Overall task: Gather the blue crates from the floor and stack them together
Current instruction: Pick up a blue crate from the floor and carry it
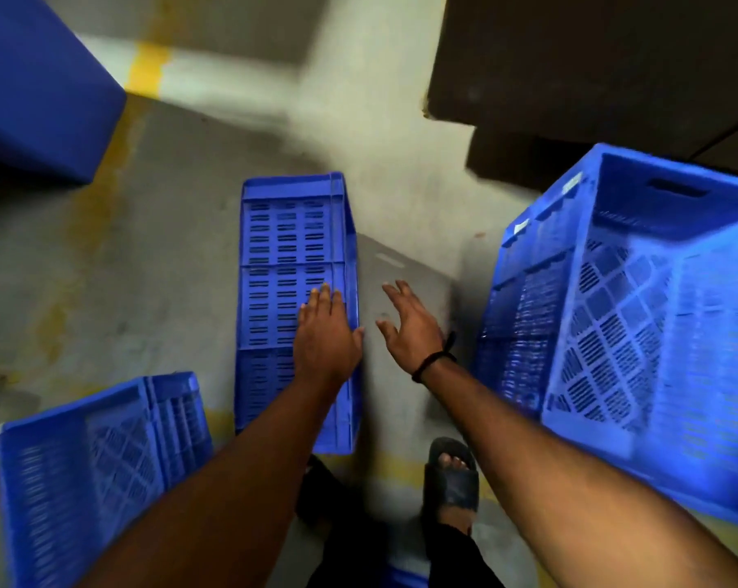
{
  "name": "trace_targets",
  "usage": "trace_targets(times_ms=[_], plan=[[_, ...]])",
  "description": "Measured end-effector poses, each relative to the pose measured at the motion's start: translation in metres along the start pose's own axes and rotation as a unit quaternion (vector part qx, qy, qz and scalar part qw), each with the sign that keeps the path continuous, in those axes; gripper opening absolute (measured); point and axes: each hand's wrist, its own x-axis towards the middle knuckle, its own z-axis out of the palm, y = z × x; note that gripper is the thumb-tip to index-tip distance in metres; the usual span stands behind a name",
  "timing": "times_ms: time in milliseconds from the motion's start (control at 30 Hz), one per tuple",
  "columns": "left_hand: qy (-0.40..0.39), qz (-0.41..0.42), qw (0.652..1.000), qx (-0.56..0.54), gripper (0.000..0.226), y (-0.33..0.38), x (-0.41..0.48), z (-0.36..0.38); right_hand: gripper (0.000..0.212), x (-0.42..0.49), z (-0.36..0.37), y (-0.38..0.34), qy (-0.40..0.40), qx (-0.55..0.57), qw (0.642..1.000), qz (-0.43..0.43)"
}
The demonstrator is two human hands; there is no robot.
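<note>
Our two forearms reached out from the near edge. Our left hand [327, 337] held straight fingers over the middle crate [291, 248], which lay on the floor [146, 269]; we could not tell if it touched. Our right hand [409, 328], fingers spread and holding nothing, was just right of it. A second crate [83, 460] stood near left, and a third crate [634, 311] at right.

Grey concrete floor [168, 269] — yellow stripe [146, 65].
</note>
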Motion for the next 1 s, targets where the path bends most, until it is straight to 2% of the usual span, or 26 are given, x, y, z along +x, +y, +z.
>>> trace_targets(times_ms=[100,167,367,467,567,667,767,900,1000], plan=[[0.018,-0.001,1.0,-0.004,0.081,-0.019,0.015,0.033,0.053,0.027,0.037,-0.003,-0.005,0.1,0.994,0.039],[0.021,0.004,1.0,-0.005,0.087,-0.027,0.018,0.048,0.055,0.043,0.054,-0.007,-0.004,0.118,0.991,0.058],[0.072,0.02,0.997,0.017,0.097,-0.054,0.007,0.074,0.074,0.067,0.077,-0.016,0.001,0.071,0.997,0.034],[0.07,0.034,0.996,0.036,0.1,-0.066,0.001,0.081,0.074,0.066,0.083,-0.018,0.026,0.054,0.998,0.026],[0.055,0.014,0.998,0.038,0.107,-0.059,0.001,0.081,0.072,0.064,0.086,-0.022,0.045,0.045,0.998,0.014],[0.059,-0.004,0.998,0.018,0.099,-0.06,-0.001,0.078,0.071,0.061,0.086,-0.035,0.046,0.043,0.998,0.007],[0.083,-0.01,0.995,-0.051,0.097,-0.079,-0.007,0.066,0.07,0.056,0.09,-0.063,0.055,0.041,0.998,-0.009],[0.101,-0.024,0.973,-0.206,0.099,-0.11,-0.01,0.05,0.066,0.055,0.11,-0.103,0.048,0.027,0.997,-0.051],[0.059,-0.041,0.939,-0.337,0.094,-0.127,-0.012,0.051,0.066,0.056,0.132,-0.114,0.031,-0.016,0.997,-0.064]])
